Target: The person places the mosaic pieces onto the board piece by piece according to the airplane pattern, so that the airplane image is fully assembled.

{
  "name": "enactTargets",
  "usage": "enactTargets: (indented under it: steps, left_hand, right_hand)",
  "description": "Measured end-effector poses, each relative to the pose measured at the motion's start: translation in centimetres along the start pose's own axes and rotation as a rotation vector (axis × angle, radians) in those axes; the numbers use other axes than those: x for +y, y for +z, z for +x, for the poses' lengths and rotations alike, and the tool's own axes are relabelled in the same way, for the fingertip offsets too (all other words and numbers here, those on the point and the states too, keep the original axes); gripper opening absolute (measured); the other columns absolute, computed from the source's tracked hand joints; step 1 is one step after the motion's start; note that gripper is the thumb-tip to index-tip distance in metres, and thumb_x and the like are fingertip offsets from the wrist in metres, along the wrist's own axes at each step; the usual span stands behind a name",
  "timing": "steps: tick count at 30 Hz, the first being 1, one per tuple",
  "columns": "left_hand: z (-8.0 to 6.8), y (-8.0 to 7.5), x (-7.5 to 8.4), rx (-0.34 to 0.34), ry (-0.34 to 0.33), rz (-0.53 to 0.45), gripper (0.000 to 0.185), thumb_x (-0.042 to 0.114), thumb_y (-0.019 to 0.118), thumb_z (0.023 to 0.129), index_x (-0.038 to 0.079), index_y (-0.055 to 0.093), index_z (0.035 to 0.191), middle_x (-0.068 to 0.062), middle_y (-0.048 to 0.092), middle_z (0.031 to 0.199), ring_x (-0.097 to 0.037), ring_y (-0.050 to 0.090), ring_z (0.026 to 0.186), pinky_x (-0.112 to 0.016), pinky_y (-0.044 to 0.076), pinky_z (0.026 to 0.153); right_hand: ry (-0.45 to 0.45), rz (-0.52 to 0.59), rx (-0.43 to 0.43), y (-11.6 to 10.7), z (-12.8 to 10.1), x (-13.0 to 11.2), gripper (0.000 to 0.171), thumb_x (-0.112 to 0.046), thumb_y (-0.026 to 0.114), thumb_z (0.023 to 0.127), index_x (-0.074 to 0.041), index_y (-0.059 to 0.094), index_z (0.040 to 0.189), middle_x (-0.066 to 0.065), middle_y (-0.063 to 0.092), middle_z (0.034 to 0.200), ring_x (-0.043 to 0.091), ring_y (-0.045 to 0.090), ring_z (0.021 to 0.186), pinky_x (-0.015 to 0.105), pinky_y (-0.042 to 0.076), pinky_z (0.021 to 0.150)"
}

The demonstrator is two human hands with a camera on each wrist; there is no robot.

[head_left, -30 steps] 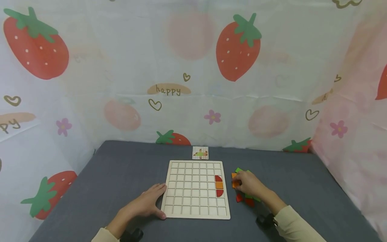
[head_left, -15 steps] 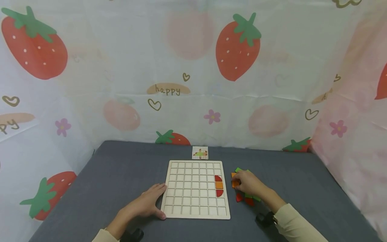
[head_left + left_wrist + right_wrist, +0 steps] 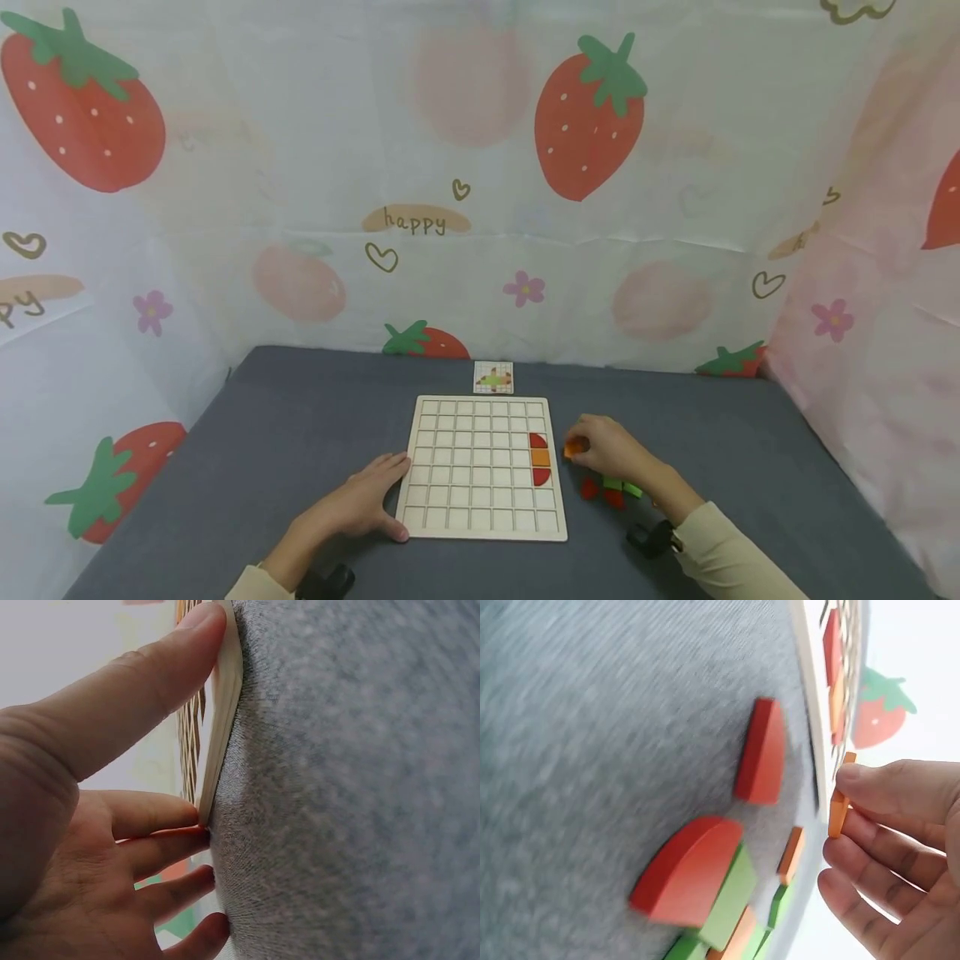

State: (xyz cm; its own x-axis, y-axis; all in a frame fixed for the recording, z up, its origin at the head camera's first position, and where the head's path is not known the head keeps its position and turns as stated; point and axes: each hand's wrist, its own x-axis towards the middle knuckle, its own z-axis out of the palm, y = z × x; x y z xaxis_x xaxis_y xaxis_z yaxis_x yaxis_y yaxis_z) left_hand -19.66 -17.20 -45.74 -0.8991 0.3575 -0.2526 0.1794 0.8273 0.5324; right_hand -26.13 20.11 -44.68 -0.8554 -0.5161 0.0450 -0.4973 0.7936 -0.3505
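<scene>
A small orange piece point(image 3: 841, 814) is in the right hand point(image 3: 613, 446), pinched narrowly between the thumb and the fingers. It is just beside the right edge of the wooden board point(image 3: 459, 477); whether it touches the table, I cannot tell. The left hand point(image 3: 365, 500) is wide, with thumb and fingers spread: the fingertips touch the left edge of the board and the thumb lies at its near left corner.

The board has a grid of square cells. In its rightmost column sit three pieces in a row: a far red one point(image 3: 537, 441), an orange square point(image 3: 540, 457) and a near red one point(image 3: 542, 477).

To the right of the board, on the near side of the right hand, lie two loose red pieces point(image 3: 589, 489) and some green pieces point(image 3: 633, 491). The right wrist view shows also a loose orange piece point(image 3: 790, 855) among them.

Beyond the far edge of the board there is a small pattern card point(image 3: 493, 377). All this lies on a dark grey table point(image 3: 337, 400), and behind it hangs a strawberry-printed curtain point(image 3: 480, 125).
</scene>
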Motion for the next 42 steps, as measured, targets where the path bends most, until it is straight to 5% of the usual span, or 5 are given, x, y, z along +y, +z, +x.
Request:
enactTargets:
  steps: [28, 42]
  left_hand:
    - [-0.1, -0.1, -0.1, -0.002, -0.009, 0.0, 0.1, 0.028, 0.089, 0.063, -0.003, 0.04, 0.145, -0.02, 0.038, 0.153, -0.043, 0.026, 0.145, -0.068, 0.026, 0.108]
    - [0.0, -0.1, 0.0, -0.003, -0.017, 0.014, 0.1, 0.028, 0.089, 0.063, -0.003, 0.041, 0.145, -0.02, 0.038, 0.153, -0.042, 0.027, 0.145, -0.067, 0.027, 0.108]
  right_hand:
    - [-0.117, 0.124, -0.014, 1.4, 2.6, -3.5, 0.023, -0.009, 0.075, 0.083, -0.001, 0.073, 0.104, 0.005, 0.066, 0.096, 0.016, 0.061, 0.083, 0.022, 0.05, 0.069]
    - [-0.158, 0.054, -0.036, 2.4, 3.6, -4.2, 0.02, -0.014, 0.077, 0.082, -0.006, 0.075, 0.1, 0.002, 0.066, 0.092, 0.013, 0.058, 0.08, 0.025, 0.048, 0.069]
